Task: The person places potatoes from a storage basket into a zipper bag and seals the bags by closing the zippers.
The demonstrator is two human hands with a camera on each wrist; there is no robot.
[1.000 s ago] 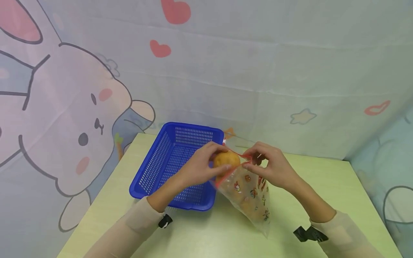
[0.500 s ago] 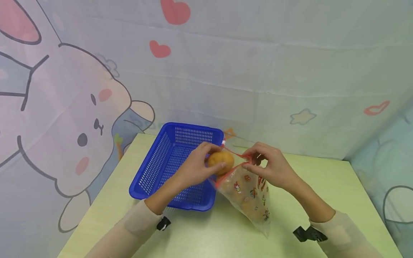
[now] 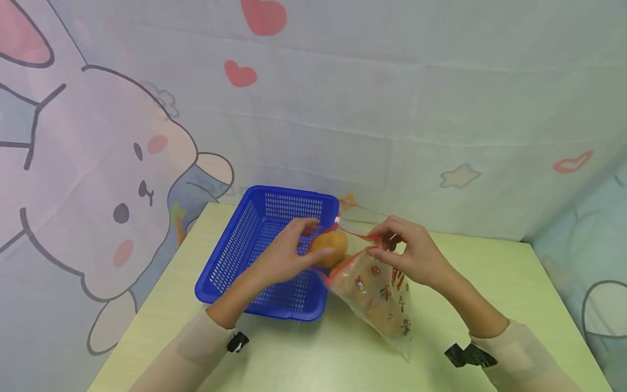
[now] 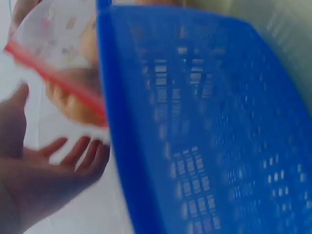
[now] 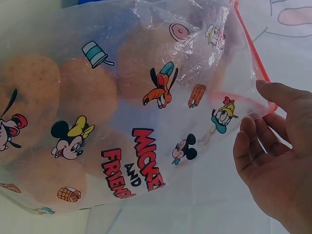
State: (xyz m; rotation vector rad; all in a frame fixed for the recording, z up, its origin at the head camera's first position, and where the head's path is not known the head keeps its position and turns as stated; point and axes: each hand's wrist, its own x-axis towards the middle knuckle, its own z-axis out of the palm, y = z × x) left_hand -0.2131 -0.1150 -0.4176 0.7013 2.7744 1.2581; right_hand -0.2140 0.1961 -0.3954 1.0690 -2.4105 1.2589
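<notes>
A clear zip bag (image 3: 377, 296) with a red zip edge and printed cartoon figures leans beside the basket, with several potatoes (image 5: 29, 97) inside. One potato (image 3: 335, 240) sits at the bag's gaping mouth. My left hand (image 3: 281, 258) is right by it, fingers spread, the thumb overlapping it in the head view. The left wrist view has that left hand (image 4: 53, 178) loosely curved below the potato (image 4: 80, 109), apart from it. With thumb and fingers my right hand (image 3: 418, 253) pinches the red zip edge at the bag's right corner.
Left of the bag stands a blue perforated plastic basket (image 3: 296, 191) on the pale green table (image 3: 495, 277). The bag's mouth overlaps the basket's right rim. Behind the table hangs a printed cloth (image 3: 343, 98) with a rabbit and hearts.
The potato at the bag's mouth has shifted left. My left hand has drawn back left and its fingers have spread off the potato. My right hand stays at the bag's corner.
</notes>
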